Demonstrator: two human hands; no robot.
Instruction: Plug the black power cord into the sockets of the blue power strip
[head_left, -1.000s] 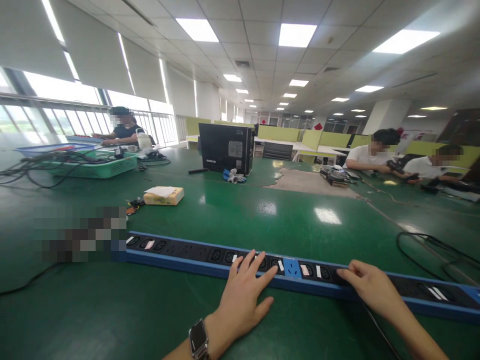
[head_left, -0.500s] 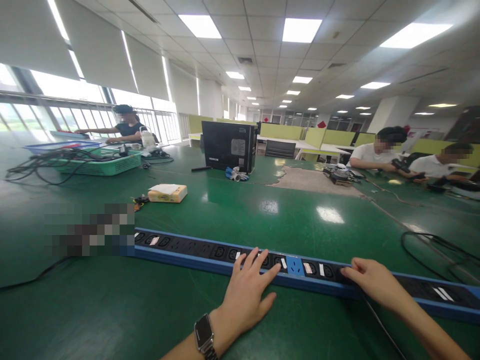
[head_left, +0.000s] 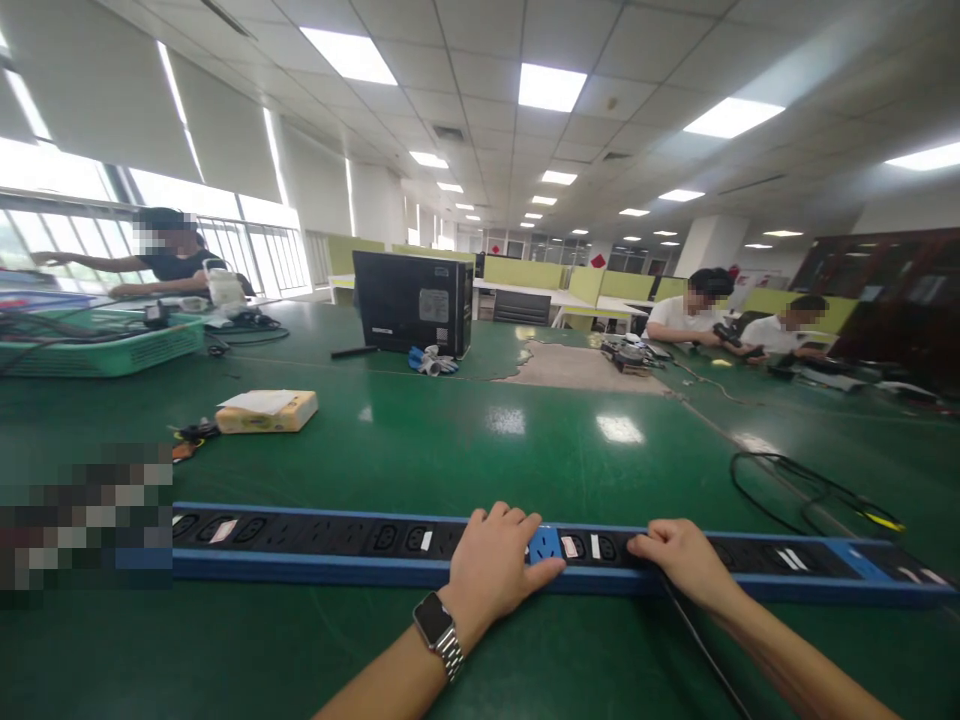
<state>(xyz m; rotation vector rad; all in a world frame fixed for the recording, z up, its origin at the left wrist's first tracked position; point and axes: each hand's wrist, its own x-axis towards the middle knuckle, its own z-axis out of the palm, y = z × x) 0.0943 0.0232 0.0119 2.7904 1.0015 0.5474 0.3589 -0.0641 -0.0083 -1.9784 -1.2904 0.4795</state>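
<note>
A long blue and black power strip (head_left: 315, 568) lies across the green table (head_left: 337, 660), with several sockets and small white labels along its top. My left hand (head_left: 495, 570), with a watch on the wrist, rests over the strip's middle beside a blue socket (head_left: 545, 543); its fingers bend over the far edge and its thumb is apart. To the right, my right hand (head_left: 679, 558) is closed at a socket, pinching the end of a black cable (head_left: 709, 645). The fingers mostly hide the plug.
Beyond the strip are a tissue pack (head_left: 268, 411), a black computer case (head_left: 412, 300), gloves (head_left: 433, 361) and a green basket (head_left: 112, 350). A coiled black cable (head_left: 787, 465) lies at right. People sit at the far left and far right.
The view has turned right. My left hand has gone from spread fingers on the strip to bent fingers gripping over it. My right hand remains at its socket with the cable.
</note>
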